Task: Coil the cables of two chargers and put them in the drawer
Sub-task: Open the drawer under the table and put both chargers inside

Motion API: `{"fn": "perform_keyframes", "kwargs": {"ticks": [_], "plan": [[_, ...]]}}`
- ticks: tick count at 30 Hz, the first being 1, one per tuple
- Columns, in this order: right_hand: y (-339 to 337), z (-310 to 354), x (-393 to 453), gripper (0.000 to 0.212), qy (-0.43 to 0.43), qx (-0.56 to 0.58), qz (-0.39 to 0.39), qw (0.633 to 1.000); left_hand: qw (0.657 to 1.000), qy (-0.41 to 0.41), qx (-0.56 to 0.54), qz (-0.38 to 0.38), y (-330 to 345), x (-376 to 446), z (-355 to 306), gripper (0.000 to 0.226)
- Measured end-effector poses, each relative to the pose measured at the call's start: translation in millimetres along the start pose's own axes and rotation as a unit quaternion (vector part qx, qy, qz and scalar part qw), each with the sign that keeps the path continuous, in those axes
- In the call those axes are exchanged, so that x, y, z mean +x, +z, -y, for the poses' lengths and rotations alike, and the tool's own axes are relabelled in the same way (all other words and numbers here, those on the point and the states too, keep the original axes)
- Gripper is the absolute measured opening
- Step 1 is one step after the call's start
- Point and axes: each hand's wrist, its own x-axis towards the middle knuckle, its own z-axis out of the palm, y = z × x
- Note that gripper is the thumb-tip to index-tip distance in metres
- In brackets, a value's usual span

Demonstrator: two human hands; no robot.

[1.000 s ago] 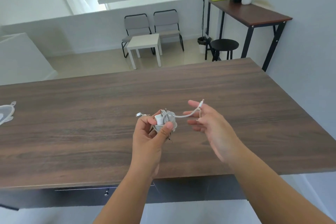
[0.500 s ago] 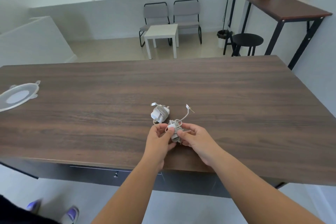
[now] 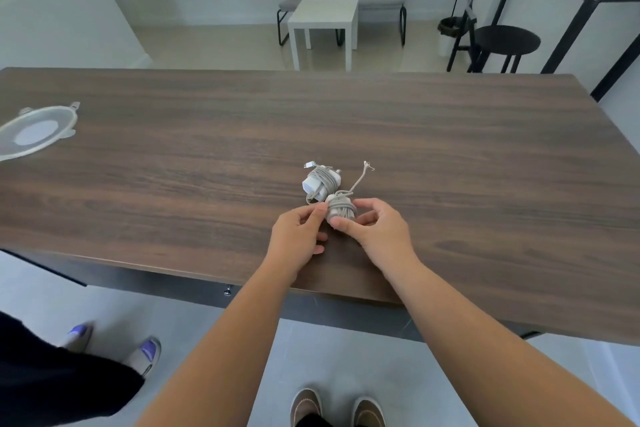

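Observation:
Two white chargers with grey cable wound around them sit on the dark wooden desk (image 3: pixel 450 166). The far charger (image 3: pixel 319 183) lies free, its plug end sticking out at the upper left. The near charger (image 3: pixel 341 207) rests on the desk between my hands, with a loose cable end pointing up and to the right. My left hand (image 3: pixel 298 236) pinches its left side with thumb and forefinger. On its right side, my right hand (image 3: pixel 379 229) grips with thumb and fingers. The drawer front (image 3: pixel 194 291) with a small knob (image 3: pixel 227 291) is shut under the desk's near edge.
A clear round plastic lid (image 3: pixel 34 133) lies at the desk's far left. Another person's legs and purple-toed shoes (image 3: pixel 149 352) stand at lower left, my own brown shoes (image 3: pixel 337 407) below. Beyond the desk are a white side table (image 3: pixel 325 15), two chairs and a black stool (image 3: pixel 502 42).
The bundle held in the air a second ago now rests on the desk beside the other charger. Both hands came down onto it, and my view has tilted downward.

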Motion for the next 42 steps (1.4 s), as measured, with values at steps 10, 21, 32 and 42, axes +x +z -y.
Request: {"fn": "perform_keyframes", "kwargs": {"ticks": [10,21,32,42], "plan": [[-2,-14,-24,0.049,0.010,0.029,-0.064,0.997,0.998,-0.013,0.014,-0.052,-46,-22,25,0.016],[87,6,-83,0.020,-0.103,0.000,-0.041,0.994,0.997,0.041,0.008,-0.070,-156,-40,62,0.014],[259,-47,-105,0.015,-0.165,-0.145,0.060,0.974,0.996,-0.080,-0.036,-0.019,-292,-14,193,0.021],[351,-185,-19,0.014,0.276,-0.170,0.138,0.936,0.964,-0.202,0.172,0.004,-304,76,361,0.012]]}}
